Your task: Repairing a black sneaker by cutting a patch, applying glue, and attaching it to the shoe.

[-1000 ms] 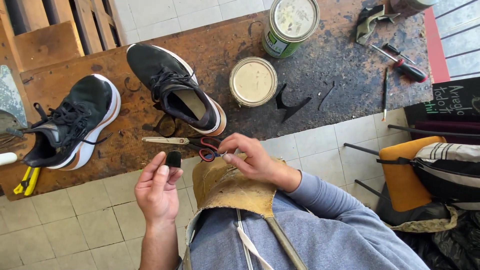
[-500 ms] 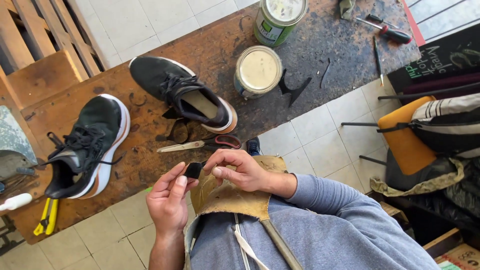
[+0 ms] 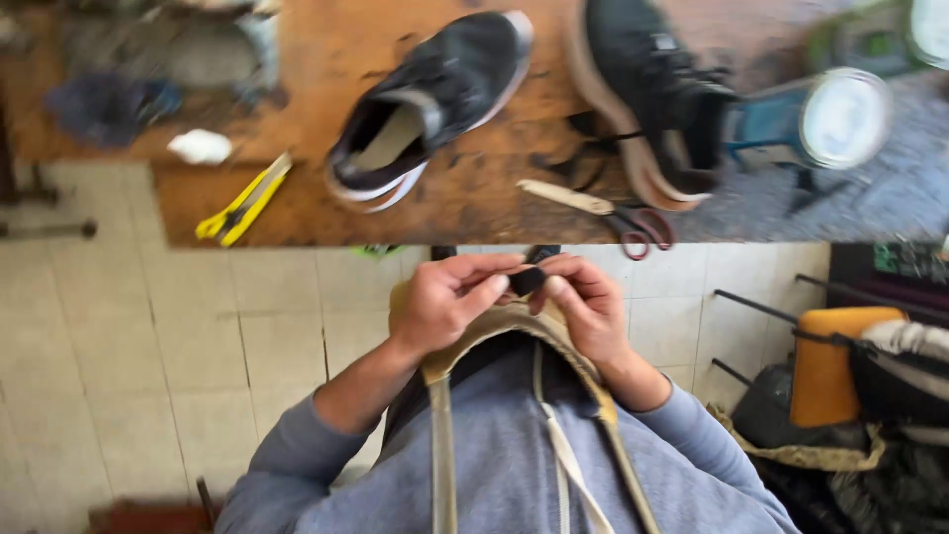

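Both my hands meet just below the workbench edge, over my tan apron [image 3: 514,326]. My left hand [image 3: 450,302] and my right hand [image 3: 583,307] pinch a small black piece [image 3: 527,281] between their fingertips. On the wooden bench [image 3: 435,208] above them lie two black sneakers with white soles, one [image 3: 425,109] at the middle and one [image 3: 652,99] to its right. Red-handled scissors [image 3: 613,213] rest near the bench's front edge, close to my right hand.
A yellow utility knife [image 3: 242,198] lies at the bench's left front, with a white scrap [image 3: 201,146] beyond it. A round tin with a pale lid [image 3: 840,119] stands at the right. An orange bag [image 3: 830,366] and dark gear sit on the tiled floor at right.
The view has swung, so the bench now runs level across the top. My hands came together, both gripping the small black piece. The scissors stay on the bench.
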